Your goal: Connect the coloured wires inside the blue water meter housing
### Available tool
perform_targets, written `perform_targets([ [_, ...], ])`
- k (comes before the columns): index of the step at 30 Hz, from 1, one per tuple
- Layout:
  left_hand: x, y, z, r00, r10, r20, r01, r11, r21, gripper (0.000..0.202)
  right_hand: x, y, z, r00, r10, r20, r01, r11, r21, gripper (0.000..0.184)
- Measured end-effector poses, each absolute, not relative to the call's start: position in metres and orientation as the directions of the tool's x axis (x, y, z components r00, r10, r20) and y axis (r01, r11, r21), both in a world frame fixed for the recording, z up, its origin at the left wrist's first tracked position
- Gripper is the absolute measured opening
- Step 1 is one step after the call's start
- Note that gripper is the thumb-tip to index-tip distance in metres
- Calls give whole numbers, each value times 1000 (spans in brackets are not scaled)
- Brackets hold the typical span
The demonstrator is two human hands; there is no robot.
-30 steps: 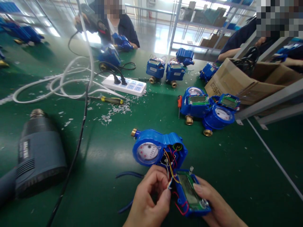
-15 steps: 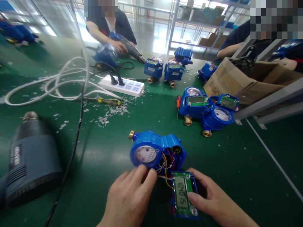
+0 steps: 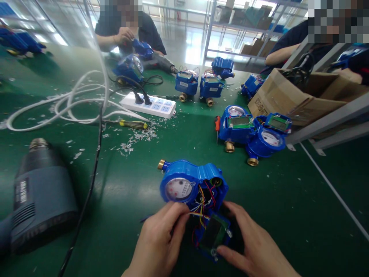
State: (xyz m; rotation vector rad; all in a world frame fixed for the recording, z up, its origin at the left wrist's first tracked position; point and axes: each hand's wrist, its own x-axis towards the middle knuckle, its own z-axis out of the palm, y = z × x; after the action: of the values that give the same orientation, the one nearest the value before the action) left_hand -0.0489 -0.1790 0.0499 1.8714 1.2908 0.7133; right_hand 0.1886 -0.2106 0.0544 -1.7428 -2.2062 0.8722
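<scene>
A blue water meter [image 3: 178,186] lies in front of me, its side compartment uncovered and thin coloured wires [image 3: 198,209] coming out. Those wires lead to a blue-framed display module [image 3: 211,232], tilted so that its screen looks dark. My right hand [image 3: 250,240] grips this module by its right side, thumb at the lower edge. Close below the round dial, my left hand [image 3: 164,234] is closed in a pinch on the wires; its fingertips are partly hidden. A thin dark piece [image 3: 147,218] sticks out left of that hand, too blurred to name.
At left lies a heat gun [image 3: 43,192] with its black cable. Further back are a white power strip [image 3: 150,104], a yellow screwdriver [image 3: 134,124], an orange screwdriver [image 3: 217,123], more meters [image 3: 239,127] and a cardboard box [image 3: 276,96]. Across the table, a co-worker's hand [image 3: 125,35] holds a blue part.
The display module has tilted and shifted left towards the meter, and its lit digits no longer show. My left hand has turned slightly. The co-worker opposite has raised a hand with a blue part.
</scene>
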Motion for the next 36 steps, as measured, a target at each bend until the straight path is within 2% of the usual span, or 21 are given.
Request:
perform_targets([
  [2, -50, -180, 47, 341, 936, 85, 545, -271, 794, 10, 185, -211, 56, -299, 953, 43, 832, 282, -478, 53],
  [4, -52, -180, 46, 363, 926, 104, 556, -305, 773, 12, 176, -208, 62, -337, 905, 259, 794, 421, -439, 36],
  [5, -52, -179, 47, 378, 919, 109, 558, -320, 766, 13, 170, -205, 65, -357, 869, 343, 771, 481, -418, 31],
  [7, -54, -178, 49, 407, 905, 119, 559, -351, 751, 16, 155, -198, 71, -394, 823, 408, 745, 546, -383, 27],
  [12, -60, -172, 55, 461, 877, 136, 569, -409, 713, 19, 126, -179, 69, -402, 871, 282, 800, 484, -355, 20],
  [16, -65, -169, 56, 438, 892, 112, 563, -369, 739, 17, 123, -174, 68, -396, 889, 228, 825, 454, -336, 12],
  [23, -65, -164, 56, 353, 935, 43, 612, -265, 745, 12, 125, -171, 71, -342, 937, 75, 837, 340, -428, 4],
  [27, -62, -167, 52, 343, 936, 78, 621, -288, 729, 15, 124, -171, 70, -340, 937, 76, 838, 339, -427, 10],
  [30, -67, -177, 57, 301, 936, 182, 635, -339, 694, 16, 124, -172, 69, -350, 931, 103, 801, 355, -482, 13],
  [32, -83, -187, 65, 175, 940, 292, 691, -329, 644, 21, 127, -175, 66, -376, 915, 145, 776, 397, -491, 15],
  [33, -95, -193, 71, 57, 940, 336, 748, -263, 609, 21, 130, -177, 63, -399, 900, 175, 764, 432, -479, 17],
  [34, -111, -199, 76, -96, 926, 365, 806, -142, 574, 20, 134, -180, 58, -415, 878, 239, 751, 479, -455, 25],
  [36, -153, -210, 84, -428, 811, 399, 844, 201, 497, 20, 146, -187, 43, -407, 833, 375, 729, 543, -416, 40],
])
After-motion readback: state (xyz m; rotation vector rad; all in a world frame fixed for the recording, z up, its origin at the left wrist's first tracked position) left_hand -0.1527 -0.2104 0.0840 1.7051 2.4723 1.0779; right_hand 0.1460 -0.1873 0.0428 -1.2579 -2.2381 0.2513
